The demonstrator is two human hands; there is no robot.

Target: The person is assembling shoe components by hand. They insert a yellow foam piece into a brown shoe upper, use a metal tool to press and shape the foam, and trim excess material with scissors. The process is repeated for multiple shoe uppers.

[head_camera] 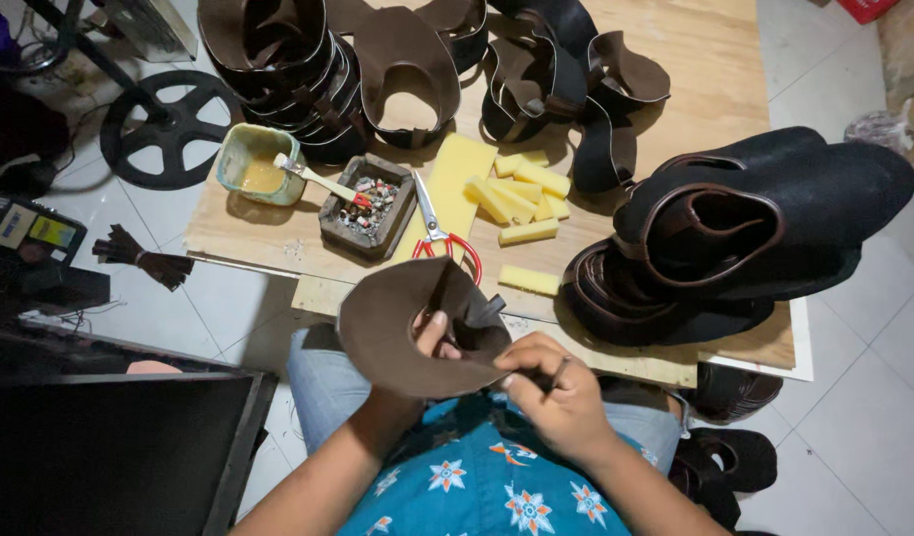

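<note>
Over at nine o'clock on the board sits a pale green glue pot [255,164], and a brush [318,181] rests across its rim, handle running out toward four o'clock into a grey square tray [368,205] full of small bits. Just right of the tray, red-handled scissors [439,230] lie on a flat yellow sheet [451,189], blades pointing up to twelve o'clock, handles toward the person.

Now the hands, low and centre, just off the near edge of the wooden board [695,60]. The left hand [429,337] is tucked inside a curved brown leather piece [402,333], thumb and fingers closed on it from within. The piece is bent into an open cup; its long axis runs from about ten o'clock down to four o'clock, with the hollow facing the person and a dark strap end poking out at two o'clock. The right hand [551,387] is pinched shut on the lower right edge of that leather, and a thin tool sticks out between the fingers; I can't tell what it is.

Further right, yellow blocks [521,194] are scattered at one o'clock from the hands. Beyond them, at three o'clock, dark leather uppers [765,208] are stacked in a heap.
</note>
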